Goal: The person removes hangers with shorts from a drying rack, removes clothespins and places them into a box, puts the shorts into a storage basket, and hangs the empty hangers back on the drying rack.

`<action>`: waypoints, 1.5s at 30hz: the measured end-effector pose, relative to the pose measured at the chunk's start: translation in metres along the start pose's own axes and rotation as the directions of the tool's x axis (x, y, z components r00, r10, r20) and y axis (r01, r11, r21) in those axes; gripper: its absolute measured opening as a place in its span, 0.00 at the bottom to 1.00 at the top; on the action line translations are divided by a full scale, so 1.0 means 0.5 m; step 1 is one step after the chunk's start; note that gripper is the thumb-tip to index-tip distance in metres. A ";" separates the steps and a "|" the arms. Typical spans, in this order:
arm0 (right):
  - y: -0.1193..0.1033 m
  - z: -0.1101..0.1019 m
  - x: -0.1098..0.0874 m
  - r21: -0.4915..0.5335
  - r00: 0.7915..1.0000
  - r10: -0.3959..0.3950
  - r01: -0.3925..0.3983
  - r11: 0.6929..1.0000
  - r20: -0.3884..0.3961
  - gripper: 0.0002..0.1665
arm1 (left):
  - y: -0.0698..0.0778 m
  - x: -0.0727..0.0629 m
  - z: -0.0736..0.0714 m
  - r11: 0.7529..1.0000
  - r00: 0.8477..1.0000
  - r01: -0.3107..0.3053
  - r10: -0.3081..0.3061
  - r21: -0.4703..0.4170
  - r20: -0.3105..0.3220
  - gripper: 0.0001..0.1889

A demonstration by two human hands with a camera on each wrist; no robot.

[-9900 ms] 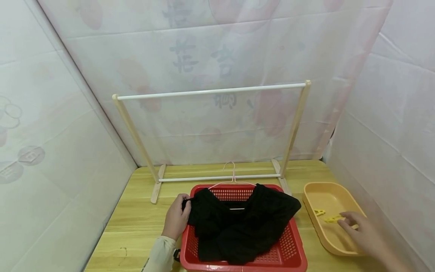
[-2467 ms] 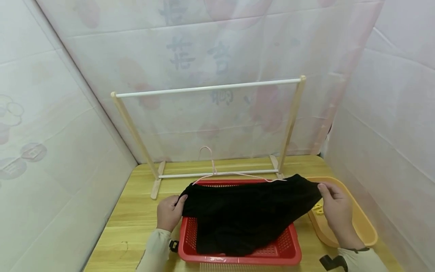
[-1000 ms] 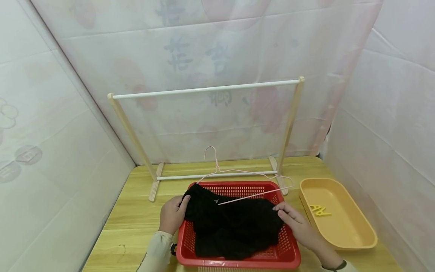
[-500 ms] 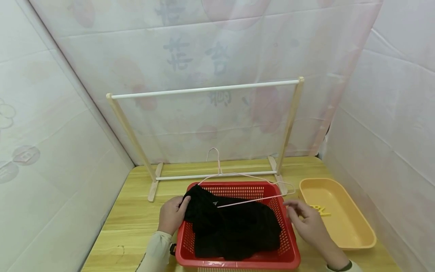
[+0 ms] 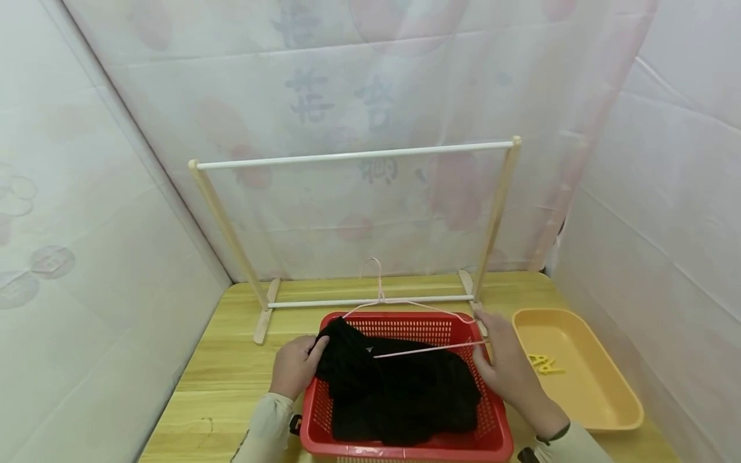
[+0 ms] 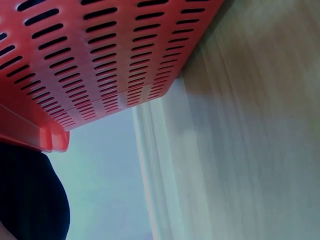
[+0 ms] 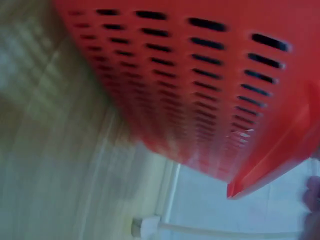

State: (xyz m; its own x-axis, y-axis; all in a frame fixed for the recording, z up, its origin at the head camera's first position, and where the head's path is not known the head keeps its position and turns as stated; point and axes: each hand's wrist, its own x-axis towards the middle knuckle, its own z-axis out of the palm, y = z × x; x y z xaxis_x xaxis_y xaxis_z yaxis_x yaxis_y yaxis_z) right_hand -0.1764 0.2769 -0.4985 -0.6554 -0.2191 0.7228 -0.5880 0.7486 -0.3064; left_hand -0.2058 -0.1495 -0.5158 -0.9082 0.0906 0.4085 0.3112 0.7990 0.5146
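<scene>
A black shirt (image 5: 405, 392) lies bunched inside the red basket (image 5: 405, 452), a small pale label showing at its opening. My left hand (image 5: 294, 366) grips the shirt's left shoulder at the basket's rim. The left end of a pink wire hanger (image 5: 425, 350) is hidden inside the cloth there. Its hook stands up behind the basket, and its right half is bare. My right hand (image 5: 508, 363) is at the hanger's bare right end, over the basket's right edge, thumb apart from the fingers. The hand covers the hanger's tip, and its fingers are blurred.
A garment rack (image 5: 359, 155) with white bars and wooden uprights stands behind the basket. To the right, a yellow tray (image 5: 596, 386) holds a few yellow clothespins (image 5: 544, 364). Printed cloth walls (image 5: 648, 212) enclose the wooden table (image 5: 214, 386) on three sides.
Earlier the right hand was over the tray, then stretched the shirt's right side. It let go of the shirt and moved up to the hanger's bare end. The left hand keeps its grip.
</scene>
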 end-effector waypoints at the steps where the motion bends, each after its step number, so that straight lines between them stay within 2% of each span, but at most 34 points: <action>1: 0.000 0.001 0.001 -0.005 0.999 0.018 -0.018 1.000 0.031 0.33 | 0.003 0.000 0.001 1.000 1.000 -0.007 0.007 0.008 0.005 0.27; 3: -0.002 0.004 0.000 -0.025 0.991 0.075 -0.073 0.997 0.109 0.28 | 0.009 0.001 0.002 0.999 1.000 -0.025 0.025 0.025 0.007 0.25; 5: -0.004 0.009 -0.004 -0.060 0.973 0.137 -0.128 0.990 0.187 0.21 | 0.016 0.001 0.002 0.998 0.999 -0.046 0.046 0.045 0.008 0.24; 8: -0.004 0.019 -0.014 -0.110 0.951 0.203 -0.181 0.977 0.234 0.11 | 0.021 0.002 0.004 0.996 0.998 -0.060 0.059 0.066 0.014 0.24; 11: -0.002 0.029 -0.021 -0.128 0.963 0.185 -0.162 0.978 0.198 0.05 | 0.020 0.005 0.004 0.996 0.998 -0.060 0.059 0.071 0.018 0.25; 14: -0.002 0.037 -0.021 -0.147 0.980 0.125 -0.102 0.984 0.154 0.07 | 0.016 0.006 0.001 0.996 0.998 -0.057 0.056 0.063 0.014 0.25; 16: -0.004 0.040 -0.021 -0.156 0.984 0.102 -0.079 0.984 0.144 0.05 | 0.014 0.006 -0.001 0.997 0.999 -0.050 0.049 0.060 0.017 0.25; 24: -0.021 0.033 -0.022 -0.129 0.957 0.225 -0.203 0.971 0.182 0.03 | 0.013 0.007 -0.003 0.998 0.998 -0.032 0.028 0.054 0.063 0.27; 32: -0.017 0.035 -0.026 -0.144 0.958 0.230 -0.206 0.968 0.173 0.03 | 0.013 0.009 -0.001 0.998 0.997 -0.029 0.025 0.052 0.070 0.25; 40: -0.014 0.042 -0.025 -0.146 0.963 0.226 -0.205 0.968 0.147 0.03 | 0.009 0.009 0.003 0.998 0.999 -0.038 0.037 0.045 0.034 0.24; 45: -0.016 0.042 -0.027 -0.146 0.959 0.242 -0.221 0.964 0.146 0.03 | 0.006 0.009 0.006 0.998 0.999 -0.041 0.039 0.040 0.032 0.23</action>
State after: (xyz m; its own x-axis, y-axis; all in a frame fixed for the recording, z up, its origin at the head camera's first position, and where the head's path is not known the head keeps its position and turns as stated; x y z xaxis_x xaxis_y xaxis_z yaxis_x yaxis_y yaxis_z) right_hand -0.1727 0.2608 -0.5192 -0.8400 -0.1207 0.5289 -0.3535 0.8614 -0.3649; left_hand -0.2095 -0.1449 -0.5146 -0.9038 0.1412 0.4039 0.3364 0.8179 0.4668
